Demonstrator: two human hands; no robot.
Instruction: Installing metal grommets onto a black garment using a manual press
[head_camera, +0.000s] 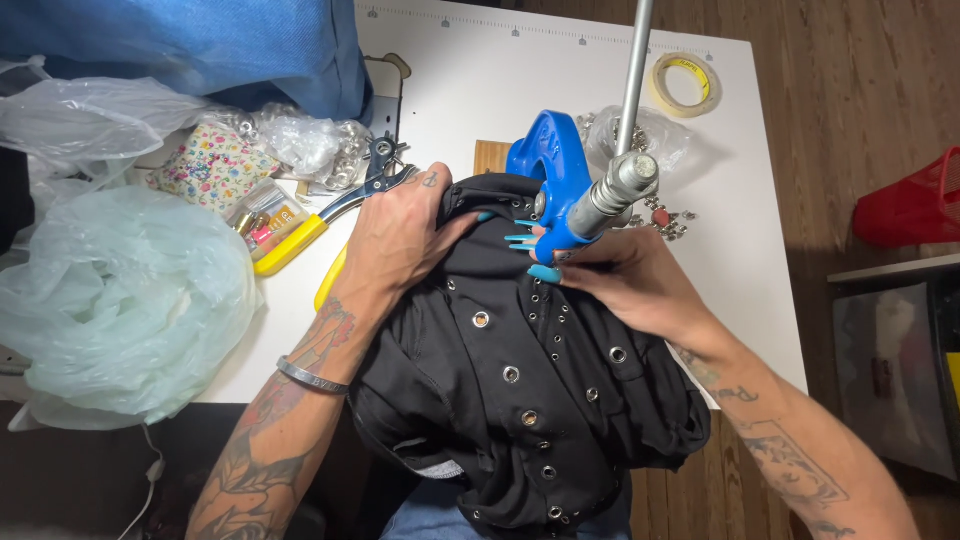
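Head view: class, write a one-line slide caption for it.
Left hand and right hand press a black eyeleted garment under a blue hand press on a white table.

Bright overhead light, soft shadows, sharp focus, slight wide-angle stretch at the edges.

Floor: brown wooden planks (860, 90).
Table: white worktop (470, 90).
Right side: red mesh basket (915, 200), white shelf edge (890, 270).

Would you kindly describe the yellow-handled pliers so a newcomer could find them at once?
Start at the white table and find the black garment. Just left of the left hand lie the pliers, beside a floral pouch. They alone have yellow grips and a dark metal head.
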